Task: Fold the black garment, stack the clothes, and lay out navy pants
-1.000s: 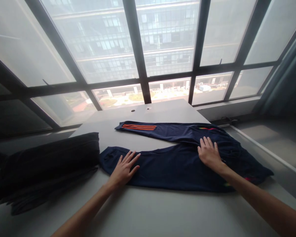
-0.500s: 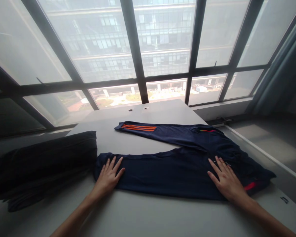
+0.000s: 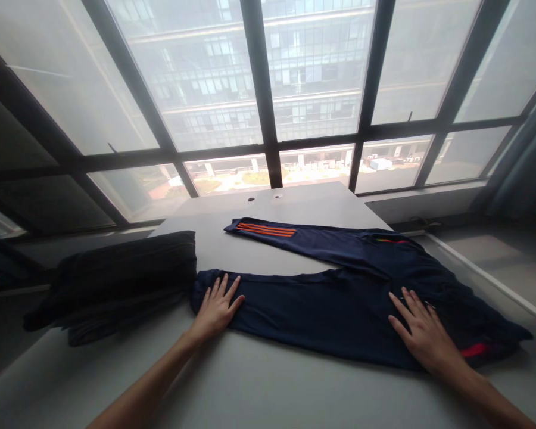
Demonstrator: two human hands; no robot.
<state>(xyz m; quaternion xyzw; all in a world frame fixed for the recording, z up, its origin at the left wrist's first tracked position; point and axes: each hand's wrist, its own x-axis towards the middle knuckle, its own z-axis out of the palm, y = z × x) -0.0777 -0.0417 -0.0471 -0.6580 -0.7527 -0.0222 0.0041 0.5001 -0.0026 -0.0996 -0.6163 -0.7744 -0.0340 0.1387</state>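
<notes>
From the head camera, the left hand (image 3: 215,308) lies flat with its fingers spread wide on the lower leg of a pair of navy knit track pants (image 3: 321,316), near the cuff, while the right hand (image 3: 422,329) presses equally splayed and ungripping on the hip area. The pants lie on a pale grey table (image 3: 205,250), their legs splayed apart, the upper one bearing orange stripes (image 3: 265,230). A dark folded fabric pile (image 3: 120,277) sits just beside the lower cuff, before a large gridded window (image 3: 312,77).
</notes>
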